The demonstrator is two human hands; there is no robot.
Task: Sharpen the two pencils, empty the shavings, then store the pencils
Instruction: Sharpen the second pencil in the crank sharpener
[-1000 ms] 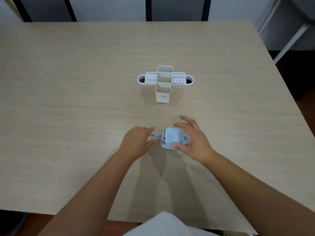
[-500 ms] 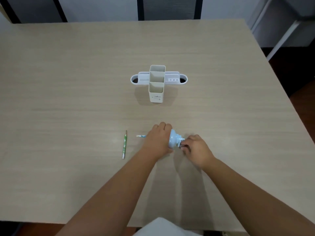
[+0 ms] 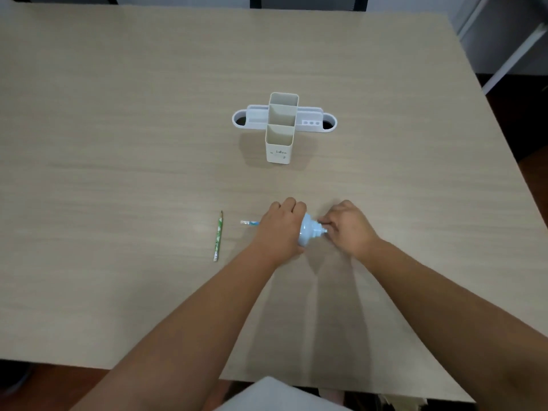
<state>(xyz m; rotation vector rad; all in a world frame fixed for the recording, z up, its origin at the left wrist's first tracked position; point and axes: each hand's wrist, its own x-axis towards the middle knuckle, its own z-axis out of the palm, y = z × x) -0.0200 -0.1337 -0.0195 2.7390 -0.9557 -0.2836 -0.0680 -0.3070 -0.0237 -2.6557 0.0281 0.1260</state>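
Observation:
A light blue crank sharpener (image 3: 309,232) lies on its side on the wooden table (image 3: 118,143). My left hand (image 3: 281,226) wraps around its body. A blue pencil (image 3: 250,223) sticks out to the left from under that hand, its tip hidden inside the sharpener. My right hand (image 3: 347,226) pinches the small crank at the sharpener's right end. A green pencil (image 3: 218,235) lies loose on the table farther left, point facing away from me. The white desk organizer (image 3: 281,126) stands behind, its compartments showing nothing inside.
The table's right edge runs diagonally past the organizer, with a white metal frame (image 3: 510,51) and dark floor beyond. A white cloth (image 3: 278,396) shows at the table's near edge, under my arms.
My left hand shifted from pinching the pencil to gripping the sharpener body. My right hand left the body and took the crank. The green pencil came into view.

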